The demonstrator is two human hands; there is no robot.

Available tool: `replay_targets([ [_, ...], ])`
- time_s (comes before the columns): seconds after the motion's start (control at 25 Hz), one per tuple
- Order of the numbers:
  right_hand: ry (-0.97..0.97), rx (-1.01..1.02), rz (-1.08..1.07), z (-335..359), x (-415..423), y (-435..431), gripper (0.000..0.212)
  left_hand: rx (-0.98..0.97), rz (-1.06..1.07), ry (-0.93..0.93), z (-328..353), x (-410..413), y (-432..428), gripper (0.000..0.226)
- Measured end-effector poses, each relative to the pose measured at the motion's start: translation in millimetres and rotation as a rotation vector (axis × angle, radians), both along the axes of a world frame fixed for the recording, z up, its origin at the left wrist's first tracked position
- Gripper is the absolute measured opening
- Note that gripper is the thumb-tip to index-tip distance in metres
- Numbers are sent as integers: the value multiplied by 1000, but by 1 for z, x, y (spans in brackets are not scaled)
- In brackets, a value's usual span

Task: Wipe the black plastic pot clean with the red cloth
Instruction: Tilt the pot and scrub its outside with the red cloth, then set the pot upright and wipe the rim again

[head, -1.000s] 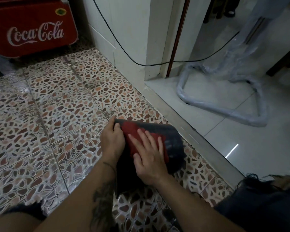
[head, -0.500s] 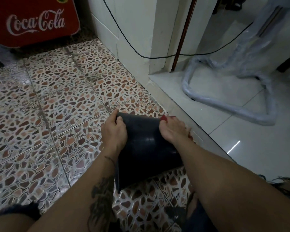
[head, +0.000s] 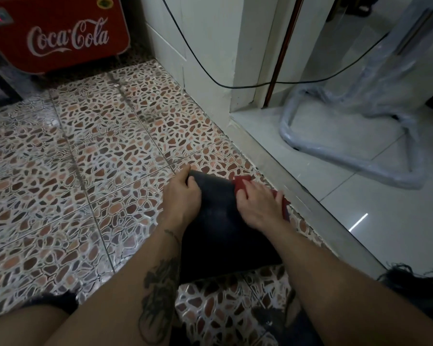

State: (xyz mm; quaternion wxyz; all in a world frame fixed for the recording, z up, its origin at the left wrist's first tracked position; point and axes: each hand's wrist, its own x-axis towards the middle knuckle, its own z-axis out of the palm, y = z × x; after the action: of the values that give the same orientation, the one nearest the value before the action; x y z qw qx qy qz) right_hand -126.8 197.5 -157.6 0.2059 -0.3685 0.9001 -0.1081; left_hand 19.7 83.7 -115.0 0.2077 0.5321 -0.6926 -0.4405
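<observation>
The black plastic pot (head: 218, 226) lies on its side on the patterned floor tiles between my forearms. My left hand (head: 183, 198) grips its far left edge, thumb on top. My right hand (head: 258, 203) presses the red cloth (head: 243, 182) flat against the pot's right side; the cloth shows as a red corner beyond my fingers and a red strip under my palm's right edge. Most of the cloth is hidden beneath my hand.
A red Coca-Cola cooler (head: 60, 36) stands at the far left. A white wall corner (head: 205, 58) with a black cable (head: 210, 78) rises behind. A metal threshold (head: 298, 193) runs right of the pot. A plastic-wrapped tubular frame (head: 355, 156) rests on the white floor.
My right hand with the red cloth slid from the pot's top over to its right side, then came back up slightly. The left hand kept its grip on the pot's edge.
</observation>
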Motion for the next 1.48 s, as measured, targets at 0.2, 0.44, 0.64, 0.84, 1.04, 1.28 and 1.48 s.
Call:
replay_targets([
  [0.2, -209, 278, -126, 15, -24, -18, 64, -134, -52, -4, -8, 9, 19, 41],
  [0.44, 14, -281, 187, 15, 87, 19, 78, -62, -4, -41, -5, -16, -3, 38],
  [0.64, -46, -118, 125, 22, 35, -22, 64, -101, 25, -17, -3, -9, 6, 40],
  [0.84, -190, -121, -44, 24, -1, -37, 31, -184, 9, -27, 1, -7, 13, 32],
  [1.04, -666, -695, -556, 36, -15, -1, 22, -412, -230, -5, 32, -8, -4, 42],
  [1.28, -830, -835, -614, 71, -26, 24, 29, -720, -360, -84, 48, -3, 12, 53],
  [1.48, -746, -776, -523, 101, -26, 35, 39, -804, -513, -141, 28, 4, 36, 56],
])
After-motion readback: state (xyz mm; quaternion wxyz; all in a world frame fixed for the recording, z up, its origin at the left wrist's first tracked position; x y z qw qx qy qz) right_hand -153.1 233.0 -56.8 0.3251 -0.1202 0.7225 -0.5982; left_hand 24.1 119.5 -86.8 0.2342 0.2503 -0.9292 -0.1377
